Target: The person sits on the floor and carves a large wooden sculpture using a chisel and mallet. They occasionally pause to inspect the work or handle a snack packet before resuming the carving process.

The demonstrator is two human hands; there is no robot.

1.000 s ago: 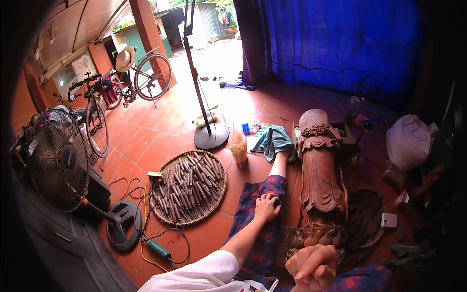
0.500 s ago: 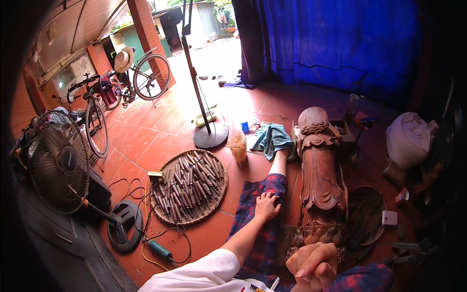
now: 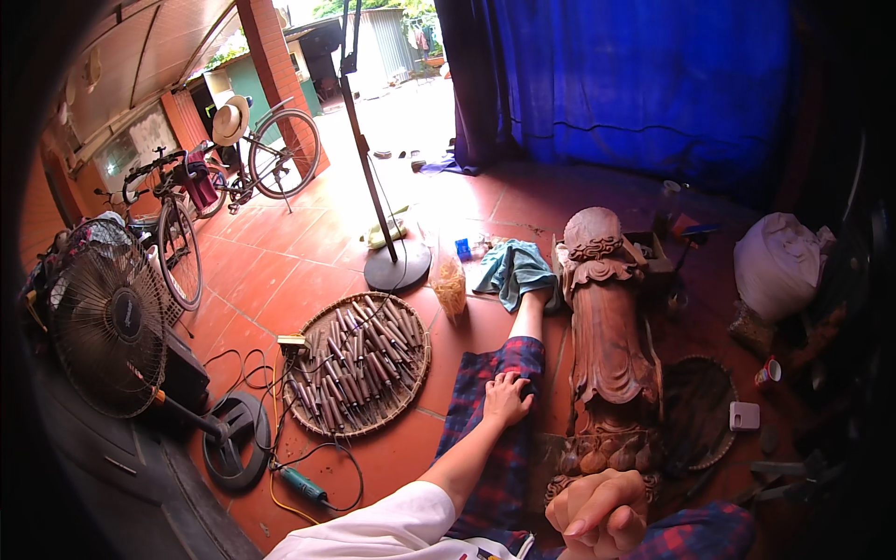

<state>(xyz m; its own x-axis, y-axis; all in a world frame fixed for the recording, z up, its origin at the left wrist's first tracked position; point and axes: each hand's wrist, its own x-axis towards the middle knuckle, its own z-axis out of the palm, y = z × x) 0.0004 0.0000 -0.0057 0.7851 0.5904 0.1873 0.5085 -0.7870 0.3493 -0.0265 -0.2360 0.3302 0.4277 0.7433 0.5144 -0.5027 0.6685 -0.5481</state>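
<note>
One blue curtain hangs far beyond the fingers of both hands. Two bicycles stand well off, ahead and to the left of the fingers, and one fan is at the far left.

One carved wooden figure is right of the left hand's fingers, its base just beyond those of the right, its rounded head farthest away. Two round trays flank the hands: the woven tray, left of the left fingers, is filled with brown-handled tools, overlapping too much to count; the dark tray lies right of the figure, its contents too dim to tell. One clear container, beyond the left fingers, has yellowish stuff in it.

The left hand lies palm down on a plaid trouser leg, arm stretched forward, fingers slightly spread and gripping nothing visible. The right hand is raised near the lower edge, fingers folded in a loose fist; its inside is hidden.
</note>
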